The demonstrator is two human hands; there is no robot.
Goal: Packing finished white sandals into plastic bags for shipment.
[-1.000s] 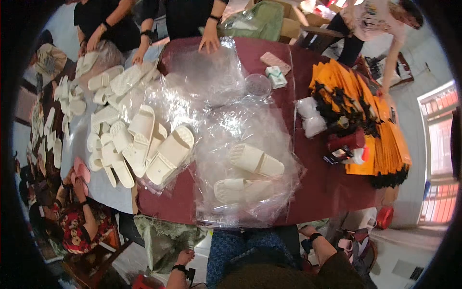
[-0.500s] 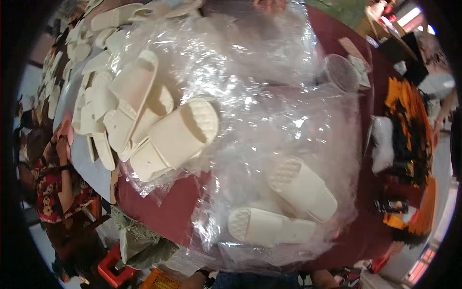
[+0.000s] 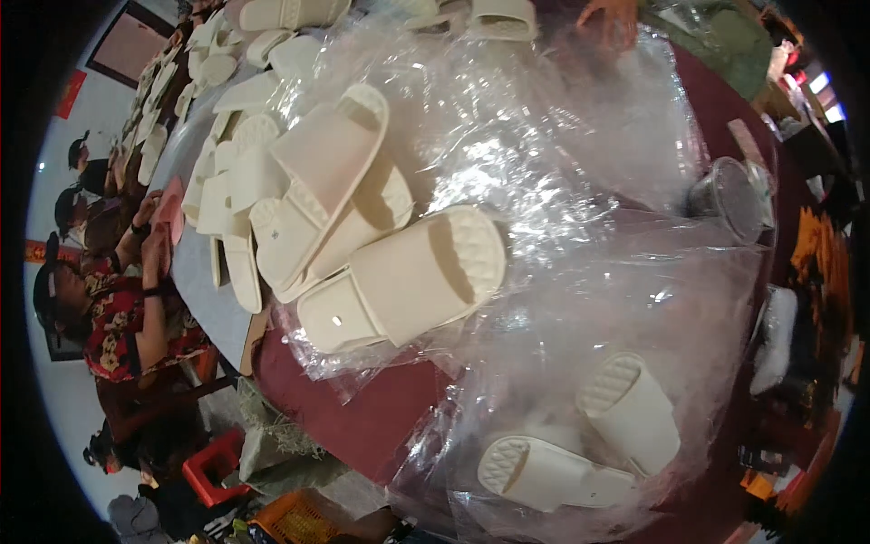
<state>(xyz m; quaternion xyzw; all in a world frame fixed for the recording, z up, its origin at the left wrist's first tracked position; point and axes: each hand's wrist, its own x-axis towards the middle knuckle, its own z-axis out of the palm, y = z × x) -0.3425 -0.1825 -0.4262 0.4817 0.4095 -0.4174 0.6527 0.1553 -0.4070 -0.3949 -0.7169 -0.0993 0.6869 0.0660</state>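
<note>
Neither of my hands shows; only part of my left forearm (image 3: pixel 367 526) with a dark wristband appears at the lower edge. Nearest to it on the table lie two cream slide slippers on clear plastic film: one slipper (image 3: pixel 553 473) on its side toward the front, another slipper (image 3: pixel 630 412) just right of it. Farther left, a larger cream slipper (image 3: pixel 408 281) rests near two overlapping slippers (image 3: pixel 326 181). Crinkled clear plastic film (image 3: pixel 625 263) spreads under and around them.
More cream slippers (image 3: pixel 240 168) are heaped at the left on a grey surface. A clear cup (image 3: pixel 728 199) stands at the right on the dark red table (image 3: pixel 335 403). Another person's hand (image 3: pixel 614 23) is at the far edge. A person in a patterned shirt (image 3: pixel 122 331) sits at left, near a red stool (image 3: pixel 215 467).
The view has turned, so the slippers and film appear farther right and lower. More people show at the left. My right forearm has dropped out of sight. The slippers keep their places.
</note>
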